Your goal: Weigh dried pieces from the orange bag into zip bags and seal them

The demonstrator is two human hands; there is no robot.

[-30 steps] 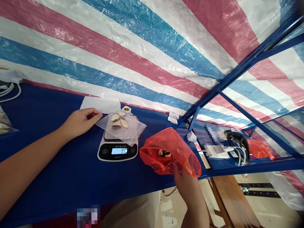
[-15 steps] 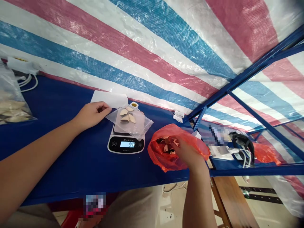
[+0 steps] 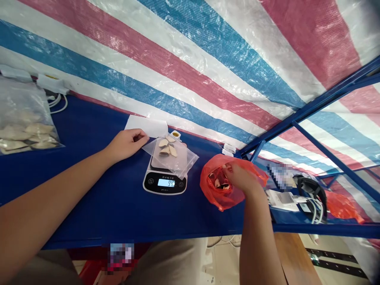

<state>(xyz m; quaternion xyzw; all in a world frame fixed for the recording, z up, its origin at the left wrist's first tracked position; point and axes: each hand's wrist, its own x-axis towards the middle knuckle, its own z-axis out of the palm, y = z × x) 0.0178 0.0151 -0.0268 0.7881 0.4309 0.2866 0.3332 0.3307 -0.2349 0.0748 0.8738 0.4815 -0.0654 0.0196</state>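
Note:
On the digital kitchen scale [image 3: 165, 184], which reads 9.4, lies a clear plastic bag [image 3: 185, 161] with several pale dried slices [image 3: 168, 147] on or in it. At the bag's left corner, my left hand [image 3: 127, 145] rests on the table with curled fingers, thumb and forefinger pinching the edge. My right hand [image 3: 239, 178] reaches into the mouth of a red plastic bag [image 3: 222, 201] to the right of the scale. Its fingers are bent among darker dried pieces [image 3: 219, 184]; what they grip is hidden.
A clear bag of larger pale slices [image 3: 29, 132] is at the far left near white cables [image 3: 61, 103]. White paper [image 3: 148, 124] and a small white container [image 3: 175, 135] lie behind the scale. Small white packets [image 3: 229, 149] sit by the blue frame [image 3: 263, 144].
The view has shifted slightly left. My right hand and the red bag's mouth have changed pose, with my fingertips nearer its far rim. My left hand stays at the clear bag; the reading is unchanged.

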